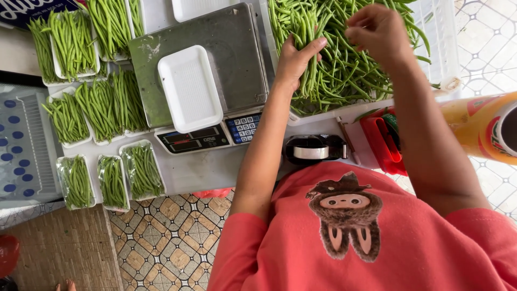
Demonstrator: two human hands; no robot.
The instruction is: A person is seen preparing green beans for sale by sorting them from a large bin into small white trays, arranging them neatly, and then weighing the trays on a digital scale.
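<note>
My left hand (295, 58) grips a bunch of green beans (309, 64) at the near edge of a white crate (439, 48) heaped with loose beans. My right hand (378, 29) is raised over the heap with fingers pinched on a few bean tips. An empty white foam tray (189, 89) lies on the steel platform of a digital scale (226, 37) to the left of my hands.
Several open trays filled with beans (97, 105) stand left of the scale, and three wrapped trays (110, 180) sit near the table's front edge. A tape dispenser (314, 148), red container (383, 141) and orange bottle (476, 124) lie close to my body. Patterned tile floor below.
</note>
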